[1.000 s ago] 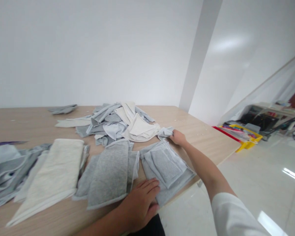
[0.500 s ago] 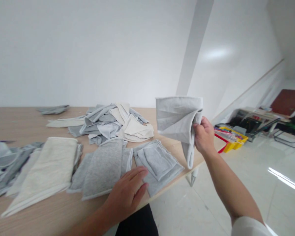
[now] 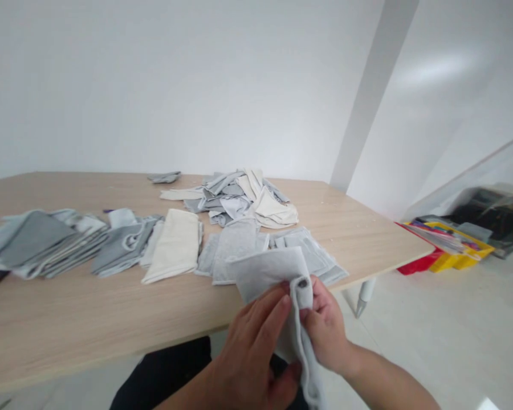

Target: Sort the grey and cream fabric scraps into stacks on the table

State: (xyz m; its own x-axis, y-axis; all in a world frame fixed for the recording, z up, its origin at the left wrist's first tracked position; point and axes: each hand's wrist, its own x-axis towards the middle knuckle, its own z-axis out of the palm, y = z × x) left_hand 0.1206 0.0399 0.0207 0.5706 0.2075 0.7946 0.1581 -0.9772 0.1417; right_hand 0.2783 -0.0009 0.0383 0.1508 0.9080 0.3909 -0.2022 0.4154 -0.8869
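A folded piece of light grey fabric (image 3: 271,266) is up in front of me, just past the table's near edge. My right hand (image 3: 327,330) grips its right side, with the fingers wrapped around a thick folded edge. My left hand (image 3: 259,341) is on the fabric's near face, with its fingers over the fold and its thumb lower down. A small dark round spot shows at the top of the fold. Behind it lie grey fabric pieces (image 3: 235,245) and a second grey stack (image 3: 325,256), partly covered by the held piece.
A loose heap of grey and cream fabric (image 3: 226,193) lies at the back of the table (image 3: 111,319). Leftward are a cream folded piece (image 3: 177,242) and grey stacks (image 3: 43,239). A small grey piece (image 3: 165,177) lies near the wall. Yellow and red bins (image 3: 457,250) stand beyond the right edge.
My right hand took the light grey fabric from beside the heap, lifted it and brought it in toward me. My left hand left the table and joined it on the fabric. The view shifted.
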